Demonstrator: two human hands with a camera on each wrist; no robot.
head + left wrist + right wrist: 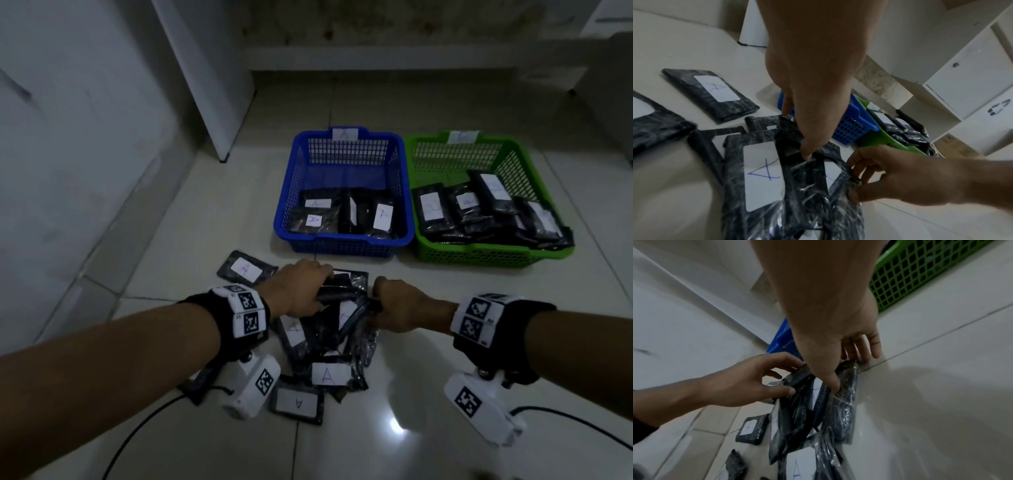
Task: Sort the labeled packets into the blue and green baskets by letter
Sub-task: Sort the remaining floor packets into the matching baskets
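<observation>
Black packets with white letter labels lie in a pile (329,342) on the floor in front of me. My left hand (308,287) grips a dark packet (337,287) at the pile's far end, thumb (805,154) on top and fingers curled round its far edge. My right hand (394,305) pinches the end of another packet (359,317) between thumb (835,386) and fingers. The blue basket (342,241), tagged A, holds several packets marked A. Beside it on the right, the green basket (493,253) holds several more; its tag is unreadable.
One packet marked A (246,269) lies apart to the left of the pile, two more marked A (327,375) (297,402) at its near end. A white cabinet (205,75) stands at the back left. Camera cables (144,431) trail on the glossy tiles.
</observation>
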